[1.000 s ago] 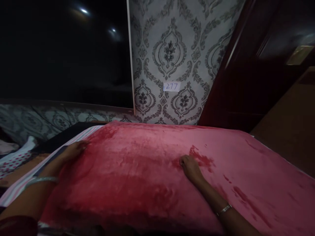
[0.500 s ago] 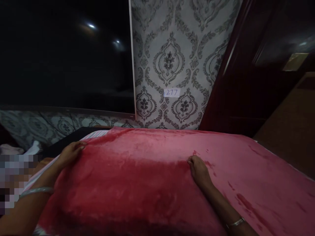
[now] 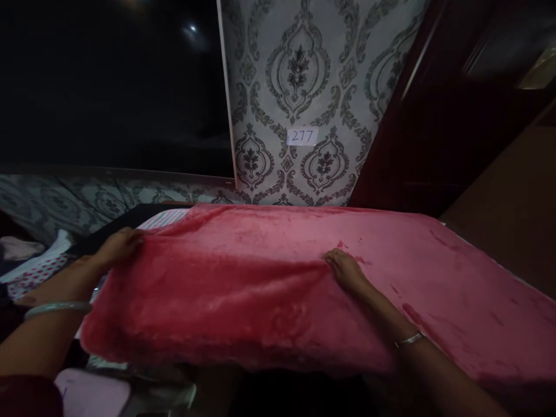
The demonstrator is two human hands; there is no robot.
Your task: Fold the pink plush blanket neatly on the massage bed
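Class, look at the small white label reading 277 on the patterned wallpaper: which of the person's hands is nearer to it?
Right. The right hand rests on the red blanket just below and right of the 277 label; the left hand grips the blanket's left edge, far left of it.

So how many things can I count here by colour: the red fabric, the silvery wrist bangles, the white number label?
Red plush blanket: 1
Silver bangles, left wrist and right wrist: 2
White label reading 277: 1
Total: 4
The left hand holds the blanket's left edge; the right hand presses on its top.
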